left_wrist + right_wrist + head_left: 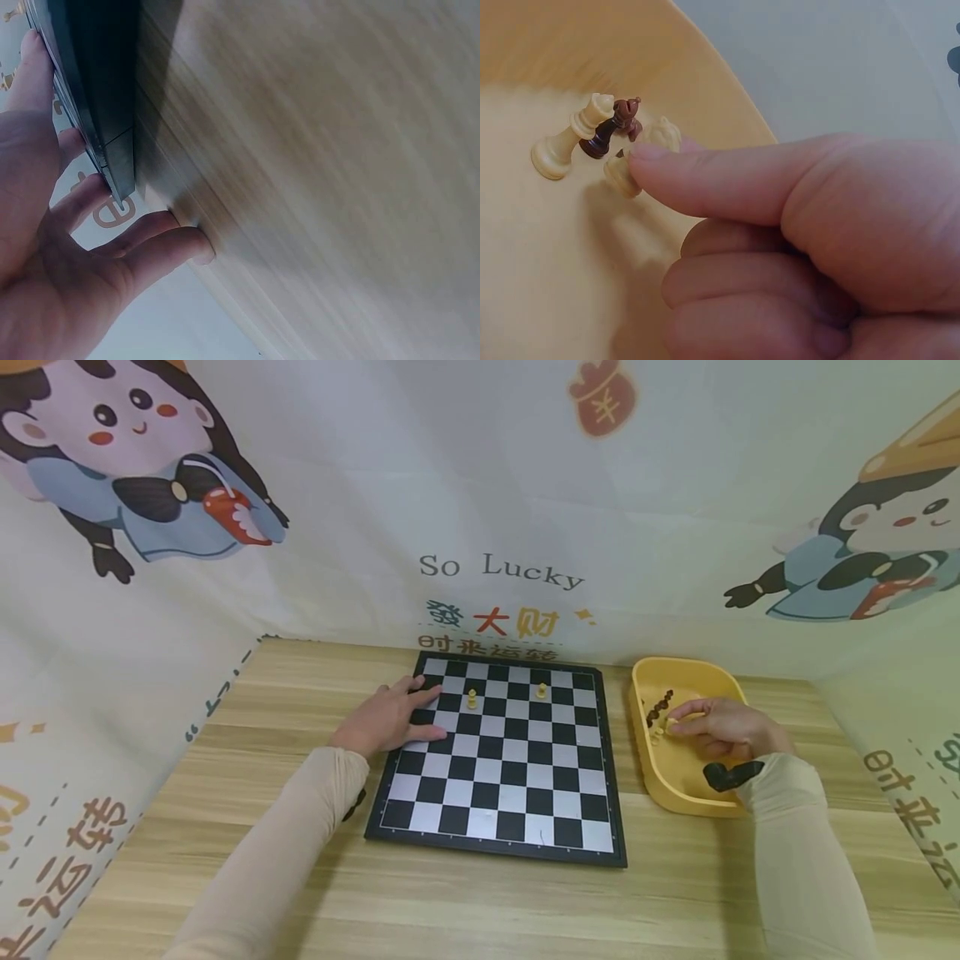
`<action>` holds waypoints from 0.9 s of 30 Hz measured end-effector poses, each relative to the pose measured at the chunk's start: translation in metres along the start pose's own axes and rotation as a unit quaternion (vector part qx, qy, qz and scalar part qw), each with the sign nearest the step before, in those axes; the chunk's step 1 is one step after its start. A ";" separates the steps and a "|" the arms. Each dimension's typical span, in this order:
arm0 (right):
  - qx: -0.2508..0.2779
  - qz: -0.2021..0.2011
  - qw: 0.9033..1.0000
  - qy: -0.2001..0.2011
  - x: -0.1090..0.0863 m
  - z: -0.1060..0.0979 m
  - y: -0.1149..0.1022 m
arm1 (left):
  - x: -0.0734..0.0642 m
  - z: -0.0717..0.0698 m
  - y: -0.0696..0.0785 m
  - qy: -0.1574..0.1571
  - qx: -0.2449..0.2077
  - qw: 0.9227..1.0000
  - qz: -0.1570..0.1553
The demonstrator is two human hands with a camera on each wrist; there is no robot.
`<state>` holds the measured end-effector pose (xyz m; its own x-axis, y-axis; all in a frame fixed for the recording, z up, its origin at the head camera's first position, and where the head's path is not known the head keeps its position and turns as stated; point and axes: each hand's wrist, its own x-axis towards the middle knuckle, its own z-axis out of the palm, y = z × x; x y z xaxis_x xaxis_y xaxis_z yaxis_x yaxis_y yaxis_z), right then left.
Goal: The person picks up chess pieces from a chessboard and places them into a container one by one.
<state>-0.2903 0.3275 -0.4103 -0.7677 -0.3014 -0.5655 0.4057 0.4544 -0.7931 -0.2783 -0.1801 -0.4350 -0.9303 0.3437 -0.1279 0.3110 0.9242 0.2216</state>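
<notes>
My right hand [723, 727] reaches into a yellow tray [671, 781] and pinches a cream chess piece [662, 135] between thumb and forefinger; the thumb hides much of it. Close by in the tray are another cream chess piece [562, 146] and dark brown ones [604, 136]. On the left edge of the black-and-white chessboard [495, 772] rests my left hand [382, 718], its fingers spread and holding nothing. The thumb and some fingers reach over the outer squares. Two small cream pieces stand on the far half of the board, one left [472, 699] and one right [542, 691].
Board and tray sit side by side on a wood-grain table [480, 910], with a gap between them. Right behind them hangs a printed white cloth [495, 510], which also closes off both sides.
</notes>
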 end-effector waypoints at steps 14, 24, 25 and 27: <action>-0.025 -0.004 1.000 0.006 -0.001 -0.002 -0.003 | -0.003 -0.003 -0.001 -0.009 -0.004 1.000 -0.009; -0.079 -0.062 0.993 0.056 -0.014 0.003 -0.024 | -0.003 -0.003 0.001 -0.009 -0.005 1.000 -0.009; -0.071 -0.069 0.993 0.059 -0.015 0.005 -0.027 | -0.003 -0.003 0.001 -0.011 -0.004 1.000 -0.009; -0.059 -0.088 0.992 0.065 -0.018 0.009 -0.034 | -0.001 -0.004 0.001 -0.009 -0.004 1.000 -0.005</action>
<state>-0.2864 0.3102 -0.3753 -0.8818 -0.2775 -0.3812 0.2053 0.5018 -0.8402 -0.2772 -0.1798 -0.4310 -0.9293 0.3384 -0.1482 0.3007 0.9259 0.2285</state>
